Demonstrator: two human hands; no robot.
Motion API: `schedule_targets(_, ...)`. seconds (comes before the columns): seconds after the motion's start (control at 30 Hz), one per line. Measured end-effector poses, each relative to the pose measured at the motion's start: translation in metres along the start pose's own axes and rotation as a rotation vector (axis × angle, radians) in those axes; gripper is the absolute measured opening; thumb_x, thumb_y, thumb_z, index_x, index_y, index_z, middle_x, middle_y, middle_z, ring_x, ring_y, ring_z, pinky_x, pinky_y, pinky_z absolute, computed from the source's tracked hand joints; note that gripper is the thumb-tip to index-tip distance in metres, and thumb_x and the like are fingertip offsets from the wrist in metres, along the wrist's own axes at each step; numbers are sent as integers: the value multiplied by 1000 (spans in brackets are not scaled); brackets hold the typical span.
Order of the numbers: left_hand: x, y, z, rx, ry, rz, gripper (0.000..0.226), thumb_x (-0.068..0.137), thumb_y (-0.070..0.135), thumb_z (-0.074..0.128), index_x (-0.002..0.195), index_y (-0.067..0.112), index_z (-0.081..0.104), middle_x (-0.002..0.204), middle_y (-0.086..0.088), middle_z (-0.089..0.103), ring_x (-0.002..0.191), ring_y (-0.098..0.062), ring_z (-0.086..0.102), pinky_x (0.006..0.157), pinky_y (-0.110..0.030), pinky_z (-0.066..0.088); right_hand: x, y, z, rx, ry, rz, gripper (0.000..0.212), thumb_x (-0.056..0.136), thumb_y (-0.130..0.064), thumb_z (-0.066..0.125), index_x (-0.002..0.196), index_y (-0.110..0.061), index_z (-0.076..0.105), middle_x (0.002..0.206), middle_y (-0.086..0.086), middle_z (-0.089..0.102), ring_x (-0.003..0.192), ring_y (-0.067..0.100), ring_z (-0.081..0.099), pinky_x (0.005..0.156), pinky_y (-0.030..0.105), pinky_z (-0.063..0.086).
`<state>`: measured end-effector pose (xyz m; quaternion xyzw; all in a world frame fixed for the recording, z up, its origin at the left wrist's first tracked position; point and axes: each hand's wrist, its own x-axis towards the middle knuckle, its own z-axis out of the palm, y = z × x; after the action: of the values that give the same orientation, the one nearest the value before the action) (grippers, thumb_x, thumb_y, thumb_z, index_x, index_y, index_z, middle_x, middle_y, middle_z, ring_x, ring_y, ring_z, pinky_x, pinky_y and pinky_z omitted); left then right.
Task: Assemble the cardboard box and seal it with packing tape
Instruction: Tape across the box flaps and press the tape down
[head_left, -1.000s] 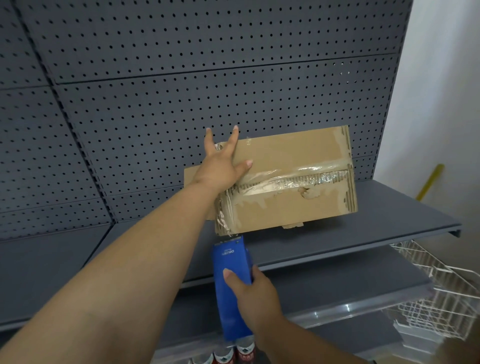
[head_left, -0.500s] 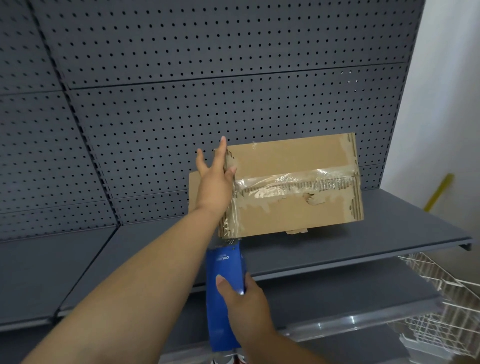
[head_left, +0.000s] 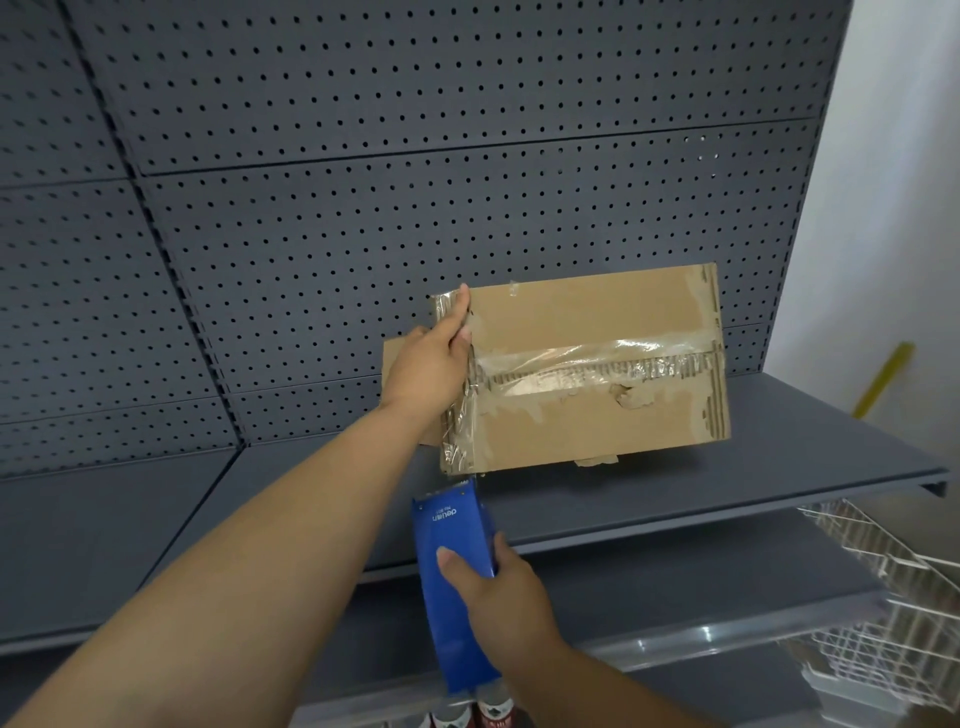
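Observation:
A brown cardboard box stands on its side on the grey shelf, its taped seam facing me. Clear tape runs across the middle and down the left edge. My left hand grips the box's left edge, fingers wrapped around the corner. Just below the box's lower left corner is a blue tape dispenser, held in my right hand. A strip of clear tape seems to run from the dispenser's top to the box.
A grey pegboard wall backs the shelves. A lower shelf lies beneath. A white wire basket sits at the lower right. Bottle tops show at the bottom edge. A yellow stick leans by the white wall.
My left hand has slid from lying flat on the box's front to wrapping around its left edge. The dispenser stayed just below the box's corner. The camera shifted slightly.

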<state>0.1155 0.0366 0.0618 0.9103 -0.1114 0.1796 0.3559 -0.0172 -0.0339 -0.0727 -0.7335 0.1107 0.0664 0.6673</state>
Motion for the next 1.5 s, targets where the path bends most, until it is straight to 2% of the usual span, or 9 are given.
schedule_targets(0.1, 1, -2, -9, -154, -149, -14, 56, 97, 25, 30, 134, 63, 12, 137, -5, 46, 115, -16, 48, 93, -31, 40, 1, -2, 2, 49, -9, 17, 47, 83, -45, 62, 123, -20, 56, 104, -3, 67, 90, 14, 65, 70, 23, 50)
schedule_targets(0.23, 0, -11, -22, -301, -287, -6, 60, 99, 18, 38, 133, 64, 18, 129, 9, 51, 101, -11, 53, 98, -32, 44, 1, -5, 3, 68, -13, 35, 45, 84, -43, 63, 122, -20, 56, 105, -1, 67, 93, 16, 65, 75, 28, 52)
schedule_targets(0.33, 1, -18, -19, -331, -215, -5, 55, 97, 22, 43, 132, 62, 27, 131, 7, 55, 103, -11, 56, 98, -37, 47, 1, -7, 4, 89, -15, 34, 46, 83, -44, 63, 122, -21, 57, 106, -1, 67, 93, 16, 65, 73, 26, 52)
schedule_targets(0.5, -14, -18, -3, -268, 65, 95, 41, 97, 17, 45, 135, 31, 45, 132, 8, 53, 120, -4, 46, 92, -1, 29, 0, -13, 1, 109, -17, 48, 35, 84, -42, 64, 110, -21, 63, 103, 0, 69, 90, 16, 66, 67, 24, 50)
schedule_targets(0.7, -20, -18, 4, -187, -62, 128, 51, 99, 36, 34, 146, 39, 14, 153, 12, 26, 138, -6, 25, 100, -13, 19, -2, -18, 0, 149, 1, 65, 32, 85, -41, 63, 109, -19, 64, 104, 1, 69, 91, 17, 65, 65, 23, 48)
schedule_targets(0.83, -18, -24, -1, -170, -274, 132, 84, 92, 33, 54, 143, 44, -12, 158, 9, 7, 144, -9, 8, 116, -30, 12, -5, -20, 1, 178, -5, 76, 30, 86, -38, 63, 107, -17, 65, 96, 0, 68, 80, 11, 62, 58, 19, 44)
schedule_targets(1.07, -18, -26, -4, -228, -257, 120, 92, 87, 26, 63, 143, 45, -7, 156, 10, 15, 142, -7, 14, 113, -25, 17, -15, -10, 15, 152, -17, -35, 43, 85, -40, 63, 122, -20, 59, 107, -3, 68, 92, 9, 64, 61, 11, 46)
schedule_targets(1.23, -19, -21, -6, -222, -266, 98, 91, 88, 23, 62, 144, 45, -7, 156, 9, 15, 142, -9, 17, 113, -28, 18, -20, -16, 35, 29, -76, -160, 79, 79, -53, 62, 146, -24, 32, 125, -8, 59, 111, 10, 57, 95, 24, 46)
schedule_targets(1.5, -19, -22, 3, -238, -238, 106, 73, 89, 51, 46, 130, 62, -14, 157, 7, 17, 141, -10, 19, 117, -38, 17, 7, -5, 12, -80, 44, -34, 75, 78, -56, 60, 141, -20, 40, 118, -2, 65, 102, 18, 63, 87, 31, 53)
